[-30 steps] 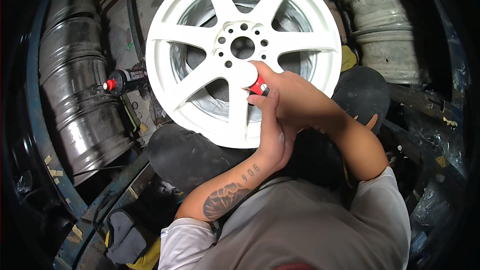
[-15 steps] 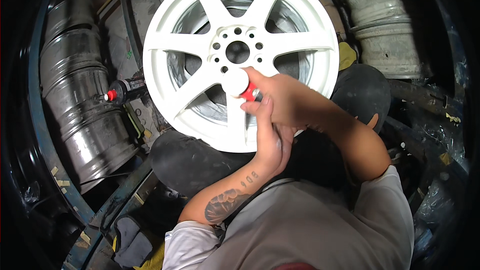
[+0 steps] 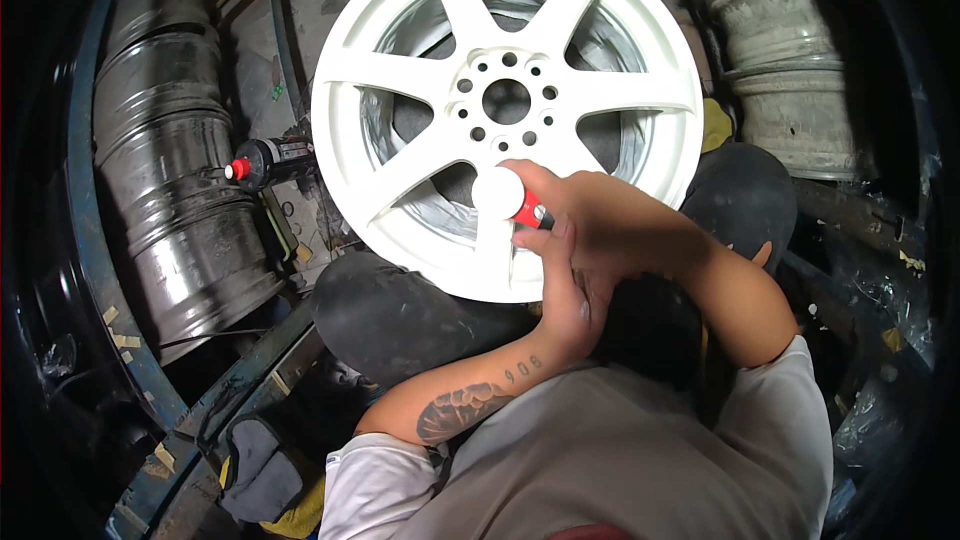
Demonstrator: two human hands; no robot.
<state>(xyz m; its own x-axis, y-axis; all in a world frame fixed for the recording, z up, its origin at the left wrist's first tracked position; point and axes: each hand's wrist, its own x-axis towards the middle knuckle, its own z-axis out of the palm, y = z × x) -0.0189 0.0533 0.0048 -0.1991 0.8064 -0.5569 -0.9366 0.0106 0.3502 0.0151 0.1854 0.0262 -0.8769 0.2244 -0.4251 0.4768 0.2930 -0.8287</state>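
Observation:
A white alloy wheel (image 3: 506,52) with several spokes lies face up over my knees. My right hand (image 3: 618,222) is closed around a small red-and-black hand tool (image 3: 532,210), which looks like a mini polisher. Its round white pad (image 3: 495,192) is over the spoke nearest me, just below the hub; whether it touches the paint I cannot tell. From below, my left hand (image 3: 572,292) closes against the tool and my right hand, its fingers partly overlapped. The tool's rear body is hidden by the hands.
Stacked bare metal rims (image 3: 165,155) lie to the left, and dusty rims (image 3: 790,70) stand at the upper right. A dark red-capped bottle (image 3: 268,160) is beside the wheel. Blue metal frame bars (image 3: 125,340) run along the left, with grey-yellow gloves (image 3: 265,475) at lower left.
The tool and both hands have slid along the near spoke, away from the hub and toward me. The whole view has shifted, so the wheel appears farther right.

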